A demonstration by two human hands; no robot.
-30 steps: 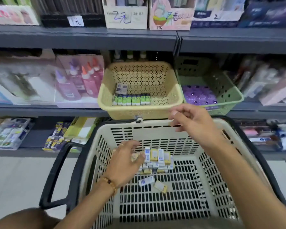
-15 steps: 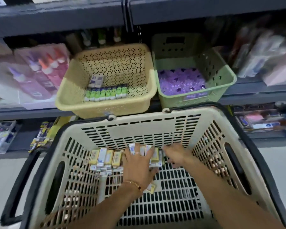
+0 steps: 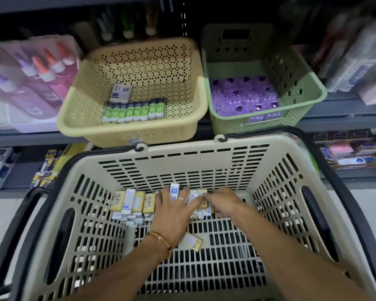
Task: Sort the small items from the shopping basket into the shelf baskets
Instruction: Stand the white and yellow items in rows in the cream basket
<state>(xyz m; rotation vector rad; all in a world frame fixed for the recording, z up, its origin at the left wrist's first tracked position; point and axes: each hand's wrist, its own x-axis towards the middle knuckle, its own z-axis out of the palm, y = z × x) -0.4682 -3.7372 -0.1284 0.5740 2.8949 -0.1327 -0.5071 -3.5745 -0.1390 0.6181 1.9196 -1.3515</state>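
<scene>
Inside the beige shopping basket (image 3: pixel 204 146), a pile of small yellow and white-blue boxes (image 3: pixel 132 202) lies against the far wall. My left hand (image 3: pixel 174 211) rests on the pile and holds a small white-blue box (image 3: pixel 174 190) upright between its fingers. My right hand (image 3: pixel 224 203) is just to its right, fingertips curled and pinching a small box (image 3: pixel 201 197) in the same pile. One loose box (image 3: pixel 192 241) lies by my left wrist. On the shelf behind stand the yellow basket (image 3: pixel 126 135) with a row of green items (image 3: pixel 135 111) and the green basket (image 3: pixel 308 98) with purple items (image 3: pixel 245 96).
Black handles (image 3: pixel 343 213) fold down along both sides of the shopping basket. Glue bottles in pink packs (image 3: pixel 41 70) stand left of the yellow basket, blurred packets (image 3: pixel 356 61) to the right. A lower shelf (image 3: pixel 352 155) carries more stationery.
My right hand came down from above the basket rim into the pile. My left hand slid forward over the boxes and took up a white-blue one. The view tilted downward.
</scene>
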